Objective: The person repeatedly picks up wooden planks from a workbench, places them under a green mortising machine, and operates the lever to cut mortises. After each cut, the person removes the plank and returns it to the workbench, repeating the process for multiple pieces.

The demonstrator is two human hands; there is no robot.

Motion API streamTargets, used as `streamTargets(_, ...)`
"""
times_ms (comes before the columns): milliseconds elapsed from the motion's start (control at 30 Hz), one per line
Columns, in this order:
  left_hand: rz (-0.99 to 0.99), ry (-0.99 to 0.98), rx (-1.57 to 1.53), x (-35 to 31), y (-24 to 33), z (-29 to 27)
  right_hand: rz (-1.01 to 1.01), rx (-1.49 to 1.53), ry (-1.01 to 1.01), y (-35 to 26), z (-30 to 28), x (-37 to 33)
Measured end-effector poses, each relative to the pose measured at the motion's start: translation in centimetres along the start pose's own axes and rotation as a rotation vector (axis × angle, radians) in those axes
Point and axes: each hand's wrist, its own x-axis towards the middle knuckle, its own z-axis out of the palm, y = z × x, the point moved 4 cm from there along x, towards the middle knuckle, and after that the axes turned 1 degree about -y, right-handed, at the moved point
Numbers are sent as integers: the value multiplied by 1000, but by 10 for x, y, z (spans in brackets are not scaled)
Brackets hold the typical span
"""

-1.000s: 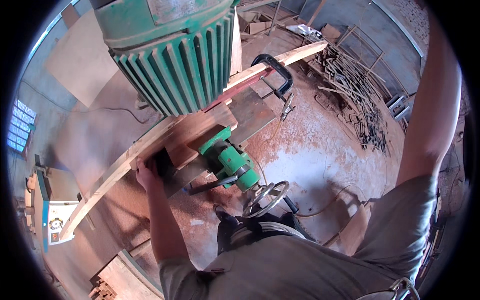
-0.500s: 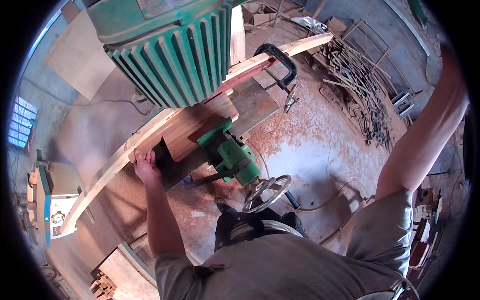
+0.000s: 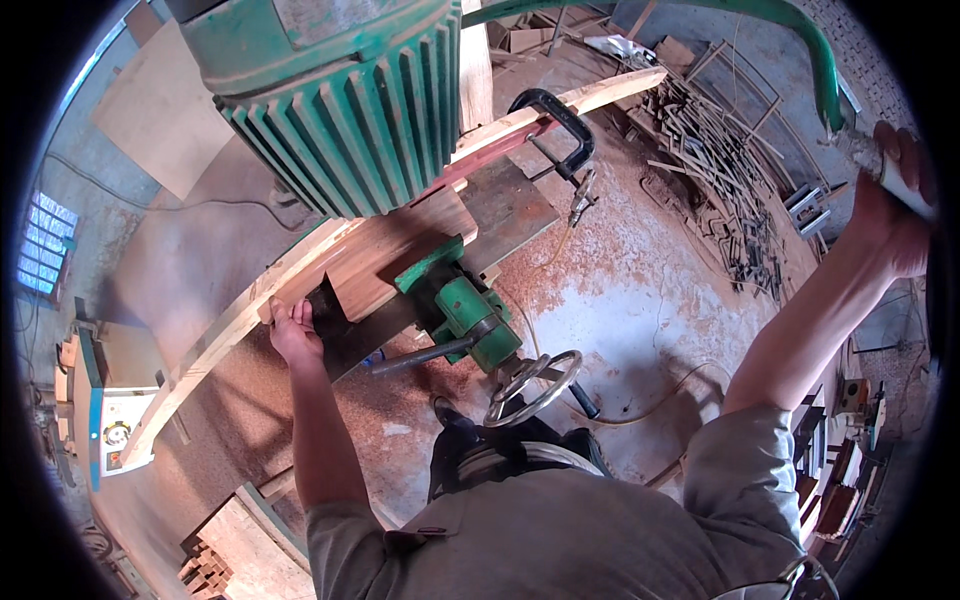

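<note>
My right hand (image 3: 895,205) is raised at the far right, its fingers wrapped round the whitish grip of a green lever (image 3: 822,75) that curves out from the machine. My left hand (image 3: 296,333) is closed on a small wooden block (image 3: 267,312) against the long wooden fence (image 3: 220,335); how far its fingers reach round the block is hidden. Beside that hand, a reddish wooden workpiece (image 3: 400,255) lies along the fence, with a green clamp (image 3: 432,264) pressing its near side. The green ribbed motor (image 3: 345,130) hangs over the workpiece and covers part of it.
A metal handwheel (image 3: 535,388) stands right before my body. A black C-clamp (image 3: 570,130) grips the fence's far end. Wood scraps (image 3: 715,170) are heaped at the right, and sawdust covers the floor. A control box (image 3: 118,435) is at the left.
My right hand has come down into view, holding the lever, which has swung lower at the upper right. My left hand and the workpiece have stayed in place.
</note>
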Motion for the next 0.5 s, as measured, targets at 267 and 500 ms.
streamTargets(267, -10, 8, 12, 2, -1, -2, 72, 109, -192, -7, -32, -32)
streamTargets(500, -5, 29, 18, -4, 1, 3, 135, 227, 59, -15, -75, -84)
